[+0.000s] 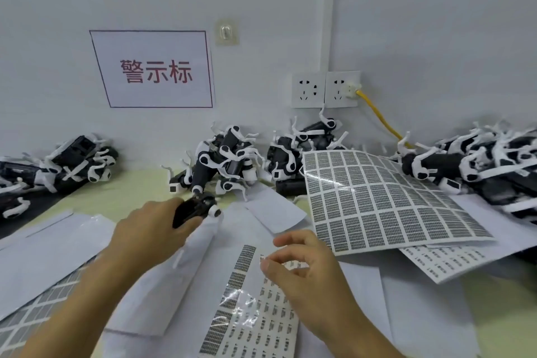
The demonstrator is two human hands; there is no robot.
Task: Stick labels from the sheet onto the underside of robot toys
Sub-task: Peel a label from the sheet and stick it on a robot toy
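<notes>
My left hand grips a black and white robot toy and holds it just above the table, in front of a pile of such toys. My right hand hovers over a partly used label sheet at the near middle, with its fingers loosely curled. Whether a label sits on its fingertips I cannot tell. A large full label sheet lies curled up at the right, leaning on other toys.
More robot toys are heaped at the left, the back middle and the right. White backing papers cover the yellowish table. Wall sockets with a yellow cable and a paper sign are on the wall.
</notes>
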